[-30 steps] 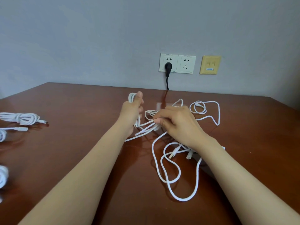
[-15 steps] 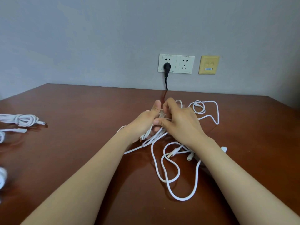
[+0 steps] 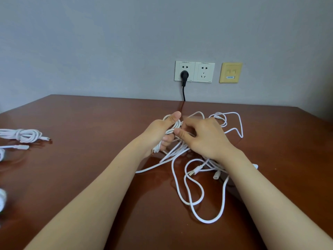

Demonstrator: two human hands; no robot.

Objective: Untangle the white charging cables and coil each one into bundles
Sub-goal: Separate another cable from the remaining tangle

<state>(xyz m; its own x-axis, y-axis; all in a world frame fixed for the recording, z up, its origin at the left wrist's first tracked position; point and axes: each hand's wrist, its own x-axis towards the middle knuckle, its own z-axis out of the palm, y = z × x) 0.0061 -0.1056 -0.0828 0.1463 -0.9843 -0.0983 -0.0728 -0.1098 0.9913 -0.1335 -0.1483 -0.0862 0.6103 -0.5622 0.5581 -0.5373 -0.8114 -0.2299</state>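
A grey-blue painted wall (image 3: 108, 42) backs a glossy reddish-brown wooden table (image 3: 81, 177). On the wall sit a white double socket plate (image 3: 194, 71), with a black plug (image 3: 183, 75) in its left outlet and a black cord dropping behind the table edge, and a yellowed plate (image 3: 230, 72) whose label is too small to read. Mid-table, the left hand (image 3: 162, 134) is curled round a small coil (image 3: 173, 126) of white cable, thumb pressed on top. The right hand (image 3: 203, 138), touching it, pinches a strand just beside that coil. The right hand's fingertips are hidden behind its own knuckles. Below and behind both hands sprawl the tangled white cables (image 3: 207, 222), smooth round cords in loose loops. A USB plug (image 3: 193, 171) and a stubby white connector (image 3: 216, 175) lie just beside the right wrist, which covers part of the tangle. Well apart at the left lies 1 finished bundle (image 3: 23, 134), knotted around its middle, with a loose connector end (image 3: 19, 147) near it. A blurred white shape (image 3: 2, 199) is cut off by the left edge.
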